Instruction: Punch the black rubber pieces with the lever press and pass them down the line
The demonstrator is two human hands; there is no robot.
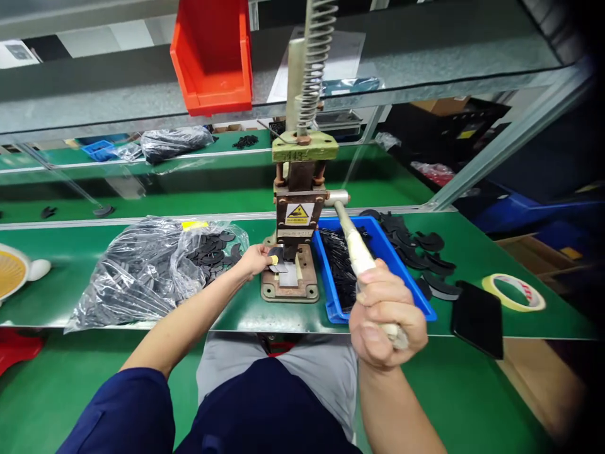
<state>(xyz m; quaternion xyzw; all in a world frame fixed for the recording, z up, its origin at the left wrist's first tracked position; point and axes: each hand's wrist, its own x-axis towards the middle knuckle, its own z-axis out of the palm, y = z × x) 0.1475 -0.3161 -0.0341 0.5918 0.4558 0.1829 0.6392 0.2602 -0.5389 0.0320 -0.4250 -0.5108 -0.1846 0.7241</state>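
In the middle of the bench stands a hand press (295,211) with a spring on top and a warning label on its front. My right hand (390,315) is wrapped round the press's tape-covered lever (355,243), which slants toward me. At the left of the press base (290,291), my left hand (258,260) pinches a thin black piece (275,253) at the die. A bit of yellow shows at the fingertips. Part of the piece is hidden under the press head.
Left of the press lies a clear plastic bag (137,271) of black pieces. A blue tray (333,309) holds dark strips at the right, beside loose black pieces (437,261), a tape roll (514,291) and a black tablet-like object (478,318). An orange bin (212,101) sits overhead.
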